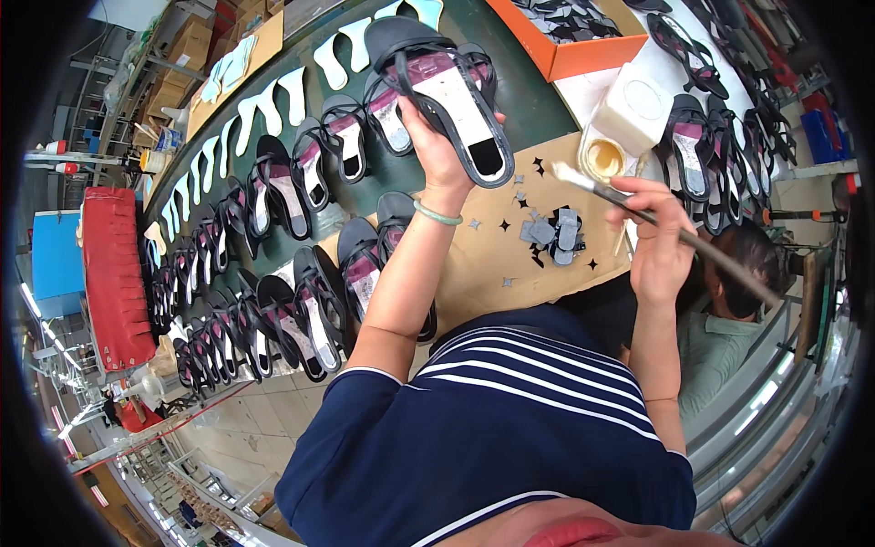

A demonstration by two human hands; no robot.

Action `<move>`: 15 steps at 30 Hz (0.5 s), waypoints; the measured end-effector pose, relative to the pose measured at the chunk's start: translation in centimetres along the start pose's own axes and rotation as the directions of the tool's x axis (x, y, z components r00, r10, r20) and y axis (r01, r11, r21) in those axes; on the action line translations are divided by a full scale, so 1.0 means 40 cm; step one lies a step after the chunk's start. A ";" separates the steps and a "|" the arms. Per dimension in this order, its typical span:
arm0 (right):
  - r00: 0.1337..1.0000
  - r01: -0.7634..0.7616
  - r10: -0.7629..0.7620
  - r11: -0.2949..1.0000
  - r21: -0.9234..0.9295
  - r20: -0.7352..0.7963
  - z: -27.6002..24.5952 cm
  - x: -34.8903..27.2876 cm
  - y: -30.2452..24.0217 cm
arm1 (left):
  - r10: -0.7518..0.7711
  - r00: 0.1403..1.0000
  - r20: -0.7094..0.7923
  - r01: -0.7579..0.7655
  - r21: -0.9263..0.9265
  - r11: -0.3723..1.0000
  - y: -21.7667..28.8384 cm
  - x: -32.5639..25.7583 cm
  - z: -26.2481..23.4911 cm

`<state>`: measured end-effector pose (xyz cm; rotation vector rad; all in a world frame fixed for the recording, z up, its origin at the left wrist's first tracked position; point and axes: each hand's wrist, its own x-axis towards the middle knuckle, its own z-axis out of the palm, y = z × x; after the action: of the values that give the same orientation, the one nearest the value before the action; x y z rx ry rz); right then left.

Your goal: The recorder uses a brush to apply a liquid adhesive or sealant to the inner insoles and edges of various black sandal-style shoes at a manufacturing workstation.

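Far left: a red cloth [114, 273] lay draped over a stand beside the worktop [538, 100], with a blue panel [55, 255] just beyond it.
Worktop, left part: rows of black sandals [273, 310] lay side by side on the dark green surface, and a line of pale insoles [273, 105] ran along its far edge.
Left hand: the left hand [437, 141] was raised over the worktop, fingers clamped on a black sandal [451, 91] held sole up, its light insole panel and a dark heel patch facing the camera. A green bangle [437, 215] circled that wrist.
Centre: a sheet of brown card [492, 264] covered the worktop below the held sandal, with small grey and black cut pieces [551, 232] scattered on it.
Right hand: the right hand [658, 242] was closed around a brush [670, 228] with a long handle, its bristle end pointing toward the sandal and close to a glue pot [603, 159]. A white container [633, 108] stood just behind the pot.
Far side: an orange tray [583, 56] held dark pieces.
Right: more black sandals [702, 150] lay in a row on a white surface.
Lower right: another person [729, 319] in a pale green top sat below the brush handle.
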<state>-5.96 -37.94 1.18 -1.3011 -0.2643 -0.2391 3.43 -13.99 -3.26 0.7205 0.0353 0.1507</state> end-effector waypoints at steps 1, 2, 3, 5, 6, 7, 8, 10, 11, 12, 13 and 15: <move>1.000 0.011 -0.010 0.997 -0.071 0.004 0.020 0.004 -0.006 | 0.027 1.000 -0.013 -0.027 -0.039 0.999 0.002 0.004 0.006; 0.998 0.052 -0.047 0.991 -0.126 0.042 0.033 0.004 -0.008 | 0.033 0.997 -0.071 -0.040 -0.108 0.993 0.001 0.006 0.008; 0.993 0.098 -0.085 0.979 -0.179 0.078 0.046 0.006 -0.009 | 0.114 0.993 -0.006 -0.114 -0.134 0.984 0.005 0.008 0.014; 0.991 0.079 -0.061 0.985 -0.153 0.116 0.089 -0.004 -0.033 | 0.192 0.981 -0.043 -0.195 -0.107 0.975 0.008 0.006 0.016; 0.958 0.238 -0.176 0.928 -0.286 0.226 0.096 0.000 -0.044 | 0.238 0.968 -0.084 -0.245 -0.084 0.966 0.015 0.005 0.026; 0.900 0.395 -0.265 0.829 -0.395 0.345 0.103 0.004 -0.049 | 0.224 0.973 -0.056 -0.230 -0.161 0.960 0.019 0.000 0.036; 0.869 0.464 -0.317 0.787 -0.407 0.380 0.115 0.004 -0.047 | 0.268 0.962 -0.042 -0.272 -0.115 0.956 0.028 -0.006 0.050; 0.822 0.554 -0.412 0.741 -0.381 0.393 0.136 0.017 -0.039 | 0.340 0.940 0.004 -0.338 -0.087 0.937 0.044 -0.013 0.066; 0.794 0.596 -0.458 0.713 -0.368 0.399 0.145 0.024 -0.034 | 0.378 0.926 0.010 -0.376 -0.069 0.924 0.050 -0.015 0.072; 0.784 0.611 -0.486 0.714 -0.342 0.387 0.152 0.025 -0.024 | 0.388 0.921 -0.020 -0.389 -0.073 0.918 0.055 -0.018 0.075; 0.775 0.622 -0.494 0.708 -0.334 0.395 0.156 0.027 -0.024 | 0.399 0.915 -0.051 -0.402 -0.076 0.912 0.062 -0.018 0.078; 0.758 0.639 -0.501 0.698 -0.323 0.418 0.159 0.025 -0.024 | 0.405 0.910 -0.084 -0.412 -0.109 0.904 0.071 -0.016 0.082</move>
<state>-5.70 -32.03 3.94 -1.6915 -0.9416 -0.6785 2.73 -14.12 1.06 0.5904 -0.0697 0.5738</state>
